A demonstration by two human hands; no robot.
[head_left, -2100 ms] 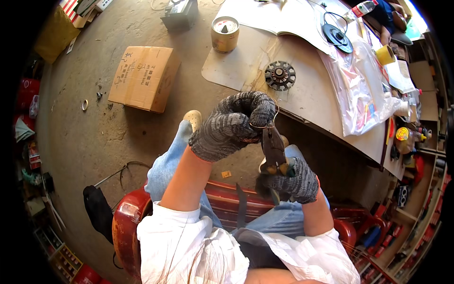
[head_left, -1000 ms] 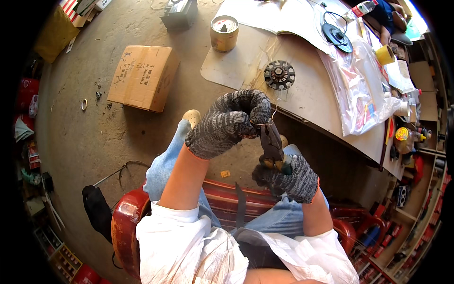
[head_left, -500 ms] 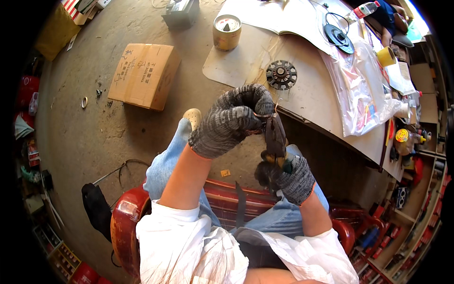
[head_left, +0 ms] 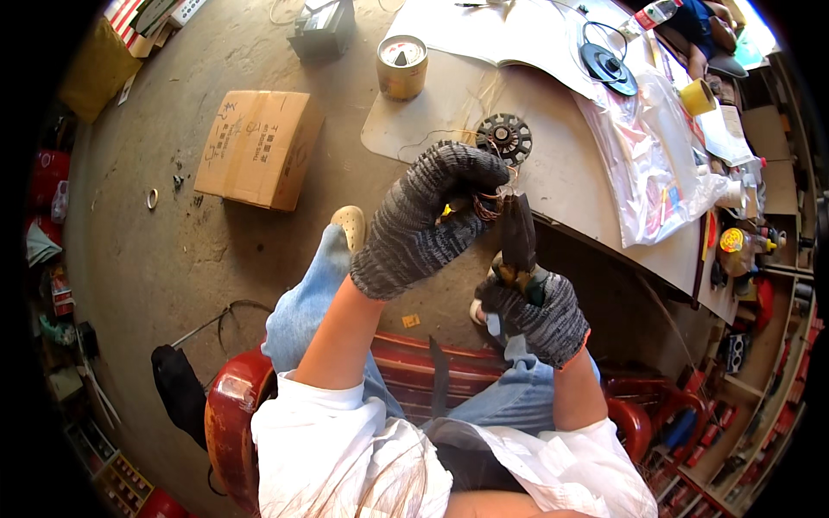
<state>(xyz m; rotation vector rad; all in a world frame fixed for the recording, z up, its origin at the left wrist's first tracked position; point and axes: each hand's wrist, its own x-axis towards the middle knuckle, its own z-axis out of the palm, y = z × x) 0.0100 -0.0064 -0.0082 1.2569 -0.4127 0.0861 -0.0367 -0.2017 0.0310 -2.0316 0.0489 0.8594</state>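
One left hand [head_left: 427, 220]: gloved in gray-black knit; fingers curled together, clamped on the wire.
Wire [head_left: 487, 205]: thin, copper-colored, gathered in small loops at the fingertips of the left hand; a fine strand rises past the glove.
Right hand [head_left: 546, 318]: matching glove, orange edge at the cuff; fingers closed around the plier handles.
Pliers [head_left: 518, 235]: dark metal head pointing away from the body, yellow and green at the grips; head just beside the wire loops. Whether the jaws bite on wire cannot be told.
Slotted disc [head_left: 505, 136]: round, dark, radial slots, raised hub; flat on the tabletop [head_left: 574, 186], just beyond the left glove.
Can [head_left: 402, 73]: gold-colored, upright near the tabletop's left edge.
Open book [head_left: 462, 34]: white pages, behind the disc.
Plastic bag [head_left: 643, 168]: clear, right of the disc.
Carton [head_left: 250, 147]: brown, taped, on the floor at left.
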